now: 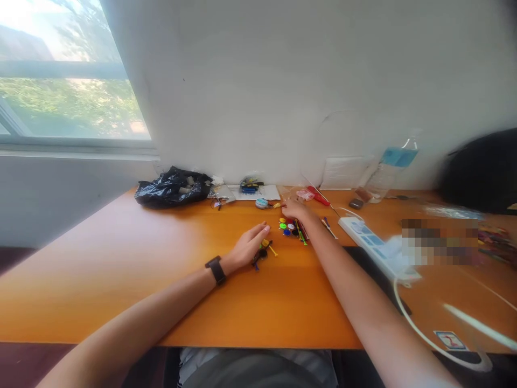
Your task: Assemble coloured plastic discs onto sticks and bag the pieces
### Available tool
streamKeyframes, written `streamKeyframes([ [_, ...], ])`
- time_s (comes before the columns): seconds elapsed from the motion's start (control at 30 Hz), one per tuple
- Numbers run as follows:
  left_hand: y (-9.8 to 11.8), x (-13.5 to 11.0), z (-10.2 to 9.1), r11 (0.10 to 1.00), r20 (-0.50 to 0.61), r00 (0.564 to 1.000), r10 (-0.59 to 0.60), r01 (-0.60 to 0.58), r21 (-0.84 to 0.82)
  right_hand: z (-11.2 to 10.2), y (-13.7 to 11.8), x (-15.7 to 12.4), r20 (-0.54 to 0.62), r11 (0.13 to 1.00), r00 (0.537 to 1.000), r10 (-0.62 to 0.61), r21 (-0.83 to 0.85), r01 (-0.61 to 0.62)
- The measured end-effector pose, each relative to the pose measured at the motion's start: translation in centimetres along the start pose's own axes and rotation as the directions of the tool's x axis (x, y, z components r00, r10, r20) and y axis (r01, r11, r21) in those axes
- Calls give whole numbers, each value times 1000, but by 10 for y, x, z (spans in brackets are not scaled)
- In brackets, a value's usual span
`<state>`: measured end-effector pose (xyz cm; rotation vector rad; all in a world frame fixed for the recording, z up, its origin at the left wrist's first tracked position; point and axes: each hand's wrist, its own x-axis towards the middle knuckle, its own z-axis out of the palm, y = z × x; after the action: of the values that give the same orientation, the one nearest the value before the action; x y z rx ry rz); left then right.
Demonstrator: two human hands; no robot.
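Observation:
My left hand (247, 246), with a black watch on its wrist, rests on the orange table (121, 269) with its fingers stretched out flat. Just to its right lie small black, yellow and blue parts (263, 251). My right hand (294, 208) reaches further back, fingers curled over a cluster of small coloured discs and sticks (293, 228). Whether it grips anything I cannot make out. A small round tin (262, 203) sits just left of that hand.
A crumpled black plastic bag (173, 186) lies at the back left by the wall. A white power strip (374, 243) with cable runs along the right. A clear water bottle (390, 171) leans at the back right. A red-handled tool (318, 195) lies near the wall.

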<state>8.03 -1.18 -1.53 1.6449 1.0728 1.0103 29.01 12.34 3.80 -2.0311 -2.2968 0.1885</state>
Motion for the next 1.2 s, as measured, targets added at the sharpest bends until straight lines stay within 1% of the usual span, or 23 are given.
streamKeyframes([
  [0.1,-2,-1,-3,997,28,1000,0,3,-72,9,4,6,8,998,999,54,-26,-54],
  [0.17,-3,-1,-4,989,26,1000,-6,9,-148,11,6,7,-11,997,997,75,-36,-75],
  [0.23,-4,0,-4,970,5,999,-50,50,-239,8,8,6,-62,996,995,75,-34,-77],
  [0.33,-7,4,-6,940,-59,991,-123,98,-328,-5,12,2,-184,998,981,55,-8,-57],
  [0.43,-7,8,-12,962,-191,976,-102,48,-268,-26,17,0,-334,999,942,36,38,-24],
  [0.47,-6,9,-15,973,-236,968,-86,31,-230,-34,19,0,-399,998,917,18,68,10],
  [0.5,-4,10,-18,980,-271,960,-76,21,-199,-43,19,0,-532,975,846,8,191,111],
  [0.53,-2,10,-20,983,-296,952,-74,19,-183,-51,19,-1,-624,918,781,14,318,238],
  [0.57,0,10,-22,983,-311,947,-78,21,-182,-59,18,-2,-671,822,740,46,446,353],
  [0.6,2,9,-24,981,-320,944,-86,24,-192,-66,16,-5,-675,700,734,78,561,442],
  [0.63,5,9,-25,978,-328,941,-90,22,-207,-73,14,-8,-661,568,740,122,658,494],
  [0.67,6,8,-26,975,-335,938,-89,14,-220,-79,10,-14,-624,436,772,124,733,522],
  [0.7,8,8,-27,973,-344,935,-84,2,-231,-84,6,-20,-575,327,814,86,788,522],
  [0.73,9,8,-28,971,-353,933,-75,-13,-240,-89,1,-27,-524,248,851,14,827,505],
  [0.77,10,9,-29,968,-362,930,-63,-32,-251,-92,-4,-34,-477,197,876,-69,855,480],
  [0.8,11,9,-30,963,-364,930,-48,-53,-264,-94,-8,-40,-428,176,890,-160,874,452],
  [0.83,12,10,-31,957,-353,935,-30,-75,-279,-95,-13,-46,-388,170,890,-237,886,432],
  [0.87,13,10,-33,951,-325,946,-6,-95,-296,-95,-17,-50,-371,163,884,-284,890,426],
  [0.9,14,10,-34,943,-288,958,20,-113,-312,-95,-21,-54,-364,166,876,-316,888,428],
  [0.97,17,9,-36,934,-198,979,53,-119,-337,-93,-28,-60,-362,202,867,-342,873,444],
  [1.03,21,7,-36,933,-140,989,52,-98,-346,-92,-34,-64,-364,270,858,-364,840,471],
  [1.13,27,3,-34,934,-132,990,41,-84,-346,-88,-42,-70,-354,406,830,-431,746,528],
  [1.2,29,2,-33,935,-132,990,47,-90,-342,-85,-48,-70,-372,475,815,-444,674,566],
])
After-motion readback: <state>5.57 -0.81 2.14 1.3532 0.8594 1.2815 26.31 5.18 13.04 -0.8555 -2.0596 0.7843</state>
